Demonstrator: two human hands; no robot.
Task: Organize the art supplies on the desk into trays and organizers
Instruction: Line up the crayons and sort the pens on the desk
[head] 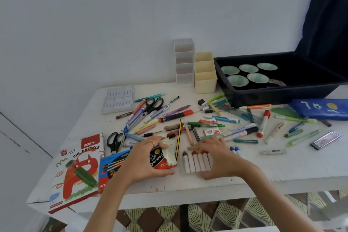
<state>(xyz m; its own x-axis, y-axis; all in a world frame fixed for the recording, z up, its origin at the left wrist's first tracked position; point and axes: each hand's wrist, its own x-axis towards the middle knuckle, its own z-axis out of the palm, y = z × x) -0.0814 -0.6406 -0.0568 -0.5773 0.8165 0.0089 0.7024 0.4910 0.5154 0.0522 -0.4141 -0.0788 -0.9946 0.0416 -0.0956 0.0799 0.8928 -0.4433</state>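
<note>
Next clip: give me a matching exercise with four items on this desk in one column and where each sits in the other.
Things:
1. pastels box
2. tray
3. crayons
4. pack

Places:
A. held by the left hand
B. front left corner
C. back right, holding cups
D. held by the right hand

Pairs: 1-B, 2-C, 3-D, 4-A

Markers [176, 116], scissors [153, 104] and a crayon row [196, 163] litter the desk [282, 167] before a cream organizer [205, 79] and dark tray [273, 96].
</note>
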